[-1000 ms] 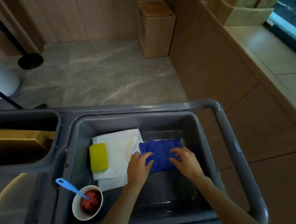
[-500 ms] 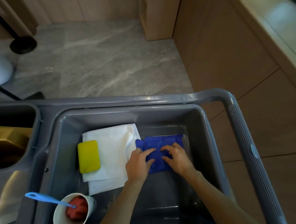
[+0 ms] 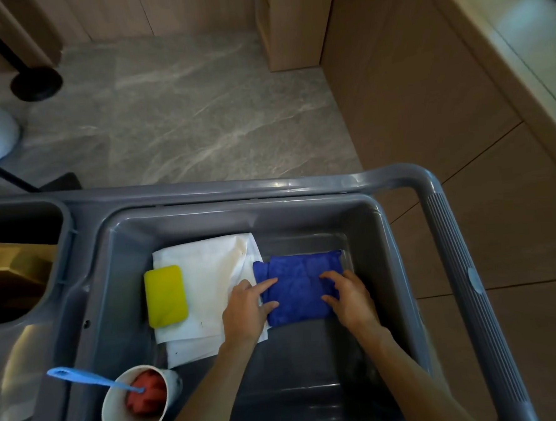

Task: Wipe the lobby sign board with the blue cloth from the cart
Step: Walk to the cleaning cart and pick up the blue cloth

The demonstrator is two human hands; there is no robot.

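Observation:
A folded blue cloth (image 3: 299, 287) lies on the floor of the grey cart tub (image 3: 382, 236), right of centre. My left hand (image 3: 248, 306) pinches its left edge between thumb and fingers. My right hand (image 3: 348, 298) pinches its right side the same way. The cloth still rests flat in the tub. No sign board is in view.
A white cloth (image 3: 209, 279) with a yellow sponge (image 3: 165, 296) on it lies left of the blue cloth. A cup (image 3: 136, 411) holding a red brush with a blue handle stands at the tub's front left. The cart handle (image 3: 462, 264) runs along the right. A wooden counter wall (image 3: 426, 103) stands to the right.
My view has tilted down and come closer to the tub. Both hands have slid from the top of the blue cloth out to its side edges and closed on them.

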